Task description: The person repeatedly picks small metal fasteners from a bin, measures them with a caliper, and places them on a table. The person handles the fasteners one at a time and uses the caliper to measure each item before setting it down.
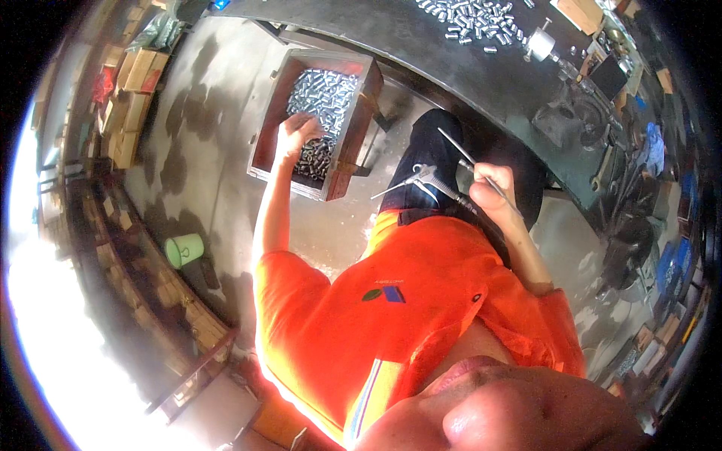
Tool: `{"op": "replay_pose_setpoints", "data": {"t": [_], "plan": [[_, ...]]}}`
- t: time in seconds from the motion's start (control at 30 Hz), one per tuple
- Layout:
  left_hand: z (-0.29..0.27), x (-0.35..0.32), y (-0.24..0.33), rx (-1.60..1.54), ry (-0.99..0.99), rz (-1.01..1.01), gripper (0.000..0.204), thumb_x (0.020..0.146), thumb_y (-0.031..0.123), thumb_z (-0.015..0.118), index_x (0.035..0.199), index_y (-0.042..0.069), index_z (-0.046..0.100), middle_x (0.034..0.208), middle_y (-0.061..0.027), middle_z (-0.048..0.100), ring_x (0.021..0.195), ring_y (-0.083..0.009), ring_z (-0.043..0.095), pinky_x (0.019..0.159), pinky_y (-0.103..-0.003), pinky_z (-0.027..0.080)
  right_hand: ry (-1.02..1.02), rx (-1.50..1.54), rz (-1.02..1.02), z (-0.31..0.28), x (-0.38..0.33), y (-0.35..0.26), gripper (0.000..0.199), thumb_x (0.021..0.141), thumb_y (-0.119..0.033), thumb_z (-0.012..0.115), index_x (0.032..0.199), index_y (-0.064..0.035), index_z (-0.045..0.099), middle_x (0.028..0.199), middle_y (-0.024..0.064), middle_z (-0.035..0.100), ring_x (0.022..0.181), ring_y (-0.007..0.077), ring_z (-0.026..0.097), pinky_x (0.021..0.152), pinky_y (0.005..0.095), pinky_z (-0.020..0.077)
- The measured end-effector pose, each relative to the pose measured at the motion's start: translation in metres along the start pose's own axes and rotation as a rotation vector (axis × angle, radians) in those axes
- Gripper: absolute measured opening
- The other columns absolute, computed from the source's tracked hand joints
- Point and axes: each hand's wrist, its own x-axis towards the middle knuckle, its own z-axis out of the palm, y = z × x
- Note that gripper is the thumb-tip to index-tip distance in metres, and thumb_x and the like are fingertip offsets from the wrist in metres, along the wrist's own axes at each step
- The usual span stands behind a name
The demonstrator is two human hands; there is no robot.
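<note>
My left hand [299, 134] reaches into a reddish-brown wooden box [363, 120] that stands to my left beside the bench. Its fingers are bent together over many small shiny metal sleeves [323, 92]; whatever they pinch is too small to make out. Darker pieces lie in the box's near end. Above my lap, my right hand [494, 185] is closed around a thin metal rod [466, 153], which slants up to the left. A grey air blow gun [426, 177] with a thin nozzle rests across my thighs, and its dark hose passes behind my right forearm.
The dark workbench [361, 34] carries a pile of metal sleeves [477, 21], a silver cylindrical fixture [540, 45] and a wrench [602, 167]. At left stand cardboard boxes [139, 75], a pale green bucket [184, 250] and a long shelf [143, 286] of small blocks.
</note>
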Motion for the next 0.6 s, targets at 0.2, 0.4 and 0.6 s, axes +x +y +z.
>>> {"op": "replay_pose_setpoints", "data": {"t": [0.2, 0.4, 0.6], "plan": [[0.119, -0.045, 0.043, -0.474, -0.392, -0.009, 0.020, 0.086, 0.011, 0.054, 0.099, -0.003, 0.058, 0.073, -0.0139, 0.062, 0.060, -0.0220, 0.061, 0.062, -0.033, 0.051, -0.025, -0.053, -0.165, 0.012, 0.012, -0.004, 0.023, 0.060, -0.003, 0.053, 0.054, -0.0048, 0.030, 0.050, 0.0053, 0.024, 0.044, 0.0117, 0.026, 0.042, 0.0303, 0.0238], [0.194, -0.074, 0.027, -0.708, -0.667, -0.331, 0.033, 0.088, 0.028, 0.055, 0.087, -0.005, 0.056, 0.054, -0.0107, 0.054, 0.040, -0.0248, 0.052, 0.046, -0.036, 0.044, -0.026, -0.066, -0.179, 0.010, 0.015, -0.006, 0.024, 0.061, -0.003, 0.058, 0.053, -0.0051, 0.035, 0.046, 0.0073, 0.032, 0.040, 0.0140, 0.033, 0.040, 0.0303, 0.0277], [0.197, -0.075, 0.033, -0.564, -0.591, -0.317, 0.035, 0.088, 0.027, 0.053, 0.085, -0.008, 0.057, 0.054, -0.0125, 0.055, 0.043, -0.0258, 0.055, 0.048, -0.036, 0.047, -0.015, -0.110, -0.202, 0.008, 0.015, -0.003, 0.021, 0.062, -0.003, 0.058, 0.055, -0.0055, 0.039, 0.047, 0.0090, 0.038, 0.040, 0.0202, 0.037, 0.041, 0.0308, 0.0324]]}}
